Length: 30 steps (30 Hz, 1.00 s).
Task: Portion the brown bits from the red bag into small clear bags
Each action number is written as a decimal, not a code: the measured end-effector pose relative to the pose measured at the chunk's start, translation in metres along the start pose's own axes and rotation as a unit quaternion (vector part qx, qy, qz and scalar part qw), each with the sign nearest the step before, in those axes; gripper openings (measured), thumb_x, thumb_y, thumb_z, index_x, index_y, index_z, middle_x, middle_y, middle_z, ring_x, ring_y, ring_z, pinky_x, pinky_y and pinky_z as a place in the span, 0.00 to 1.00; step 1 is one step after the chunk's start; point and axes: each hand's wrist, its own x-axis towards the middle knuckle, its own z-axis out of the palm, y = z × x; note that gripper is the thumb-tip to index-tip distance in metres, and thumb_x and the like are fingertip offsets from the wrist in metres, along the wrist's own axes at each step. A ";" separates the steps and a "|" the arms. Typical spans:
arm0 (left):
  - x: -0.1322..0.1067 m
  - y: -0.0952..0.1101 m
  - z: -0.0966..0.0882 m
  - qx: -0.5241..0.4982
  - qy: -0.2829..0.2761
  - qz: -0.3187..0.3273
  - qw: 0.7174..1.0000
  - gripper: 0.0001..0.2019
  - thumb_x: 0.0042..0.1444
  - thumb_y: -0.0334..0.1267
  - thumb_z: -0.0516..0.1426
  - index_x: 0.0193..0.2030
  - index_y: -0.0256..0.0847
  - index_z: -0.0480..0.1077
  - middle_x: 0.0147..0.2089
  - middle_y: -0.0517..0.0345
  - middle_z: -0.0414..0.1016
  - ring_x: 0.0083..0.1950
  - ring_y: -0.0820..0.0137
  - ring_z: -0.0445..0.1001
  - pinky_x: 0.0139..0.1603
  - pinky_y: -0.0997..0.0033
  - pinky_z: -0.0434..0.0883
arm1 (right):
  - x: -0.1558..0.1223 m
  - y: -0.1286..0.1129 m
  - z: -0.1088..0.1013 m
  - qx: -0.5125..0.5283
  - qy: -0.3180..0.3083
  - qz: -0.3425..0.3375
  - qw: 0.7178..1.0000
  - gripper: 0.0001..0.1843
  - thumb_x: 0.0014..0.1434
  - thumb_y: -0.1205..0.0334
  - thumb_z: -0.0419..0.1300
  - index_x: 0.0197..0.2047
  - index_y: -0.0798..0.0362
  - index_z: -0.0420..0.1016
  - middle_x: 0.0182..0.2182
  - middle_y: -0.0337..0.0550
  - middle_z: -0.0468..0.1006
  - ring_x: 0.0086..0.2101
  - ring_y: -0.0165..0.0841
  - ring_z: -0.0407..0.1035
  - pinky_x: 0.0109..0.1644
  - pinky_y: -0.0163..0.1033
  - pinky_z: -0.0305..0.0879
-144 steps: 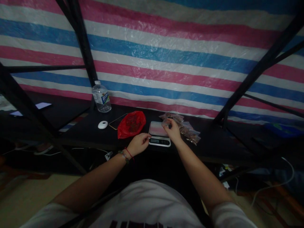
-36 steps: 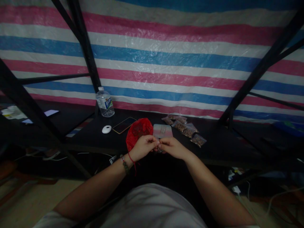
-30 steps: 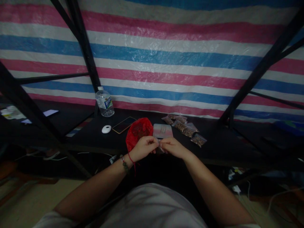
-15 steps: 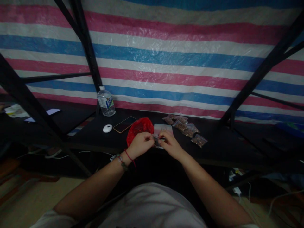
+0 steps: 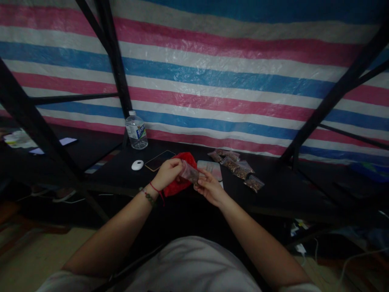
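Centre of frame, above the tabletop (image 5: 127, 178) edge: small clear pouch (image 5: 189, 173) of brown bits, held between both hands. Left hand (image 5: 166, 173) fingers pinched on its upper end; right hand (image 5: 209, 188) fingers closed on its lower end. Pouch looked light, soft, slick film; likely best gripped at the flat edges. Red bag (image 5: 179, 184) lay just behind, scale (image 5: 212, 170) beside it.

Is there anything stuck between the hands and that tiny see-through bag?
Nothing visible. The left hand pinches one end of the small clear bag and the right hand touches its other end, so both hands are right on it. The red bag lies below and behind, on the black table.
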 end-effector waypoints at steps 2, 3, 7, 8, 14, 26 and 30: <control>0.006 -0.007 -0.006 0.036 0.021 0.008 0.999 0.08 0.48 0.37 0.53 0.21 0.39 0.61 0.19 0.66 0.63 0.19 0.77 0.63 0.22 0.78 0.59 | 0.006 -0.003 0.000 0.015 0.041 -0.010 0.999 0.26 0.43 0.62 0.72 0.46 0.50 0.69 0.31 0.35 0.76 0.24 0.24 0.71 0.28 0.29 0.69; 0.010 -0.011 -0.008 0.059 0.029 0.018 0.998 0.09 0.48 0.37 0.53 0.21 0.39 0.61 0.19 0.66 0.63 0.19 0.77 0.63 0.22 0.78 0.60 | 0.010 -0.006 -0.001 0.012 0.062 -0.019 0.998 0.25 0.42 0.62 0.72 0.43 0.50 0.69 0.30 0.35 0.75 0.24 0.24 0.71 0.28 0.29 0.69; 0.023 -0.032 -0.015 0.146 0.056 0.047 0.987 0.08 0.50 0.39 0.55 0.26 0.37 0.69 0.25 0.60 0.71 0.27 0.73 0.70 0.29 0.74 0.67 | 0.028 -0.018 -0.003 -0.069 0.101 -0.058 0.991 0.23 0.42 0.63 0.70 0.41 0.50 0.68 0.29 0.33 0.75 0.24 0.26 0.71 0.28 0.32 0.71; 0.026 -0.037 -0.017 0.150 0.064 0.051 0.985 0.08 0.50 0.38 0.55 0.33 0.36 0.71 0.31 0.57 0.74 0.30 0.71 0.72 0.33 0.72 0.70 | 0.032 -0.021 -0.003 -0.106 0.104 -0.069 0.986 0.23 0.43 0.64 0.69 0.43 0.49 0.67 0.30 0.33 0.74 0.24 0.27 0.71 0.29 0.33 0.71; 0.030 -0.058 -0.024 0.218 0.070 0.150 0.962 0.32 0.47 0.27 0.51 0.63 0.34 0.60 0.65 0.42 0.61 0.64 0.60 0.63 0.65 0.55 0.60 | 0.054 -0.035 -0.001 -0.469 0.125 -0.125 0.866 0.28 0.48 0.72 0.60 0.54 0.49 0.67 0.37 0.38 0.76 0.27 0.27 0.71 0.33 0.35 0.71; 0.018 -0.057 0.000 0.472 0.009 0.089 0.877 0.46 0.46 0.49 0.63 0.69 0.36 0.50 0.60 0.40 0.68 0.57 0.54 0.71 0.57 0.59 0.64 | 0.081 -0.050 0.025 -0.631 0.021 -0.164 0.758 0.19 0.50 0.76 0.60 0.45 0.52 0.77 0.39 0.43 0.81 0.37 0.33 0.75 0.46 0.37 0.70; 0.016 -0.055 0.004 0.518 0.037 0.067 0.852 0.47 0.49 0.53 0.60 0.70 0.33 0.46 0.54 0.38 0.73 0.51 0.53 0.75 0.52 0.59 0.66 | 0.084 -0.051 0.035 -0.631 -0.005 -0.180 0.754 0.15 0.53 0.74 0.59 0.42 0.52 0.78 0.40 0.43 0.81 0.39 0.33 0.75 0.48 0.38 0.69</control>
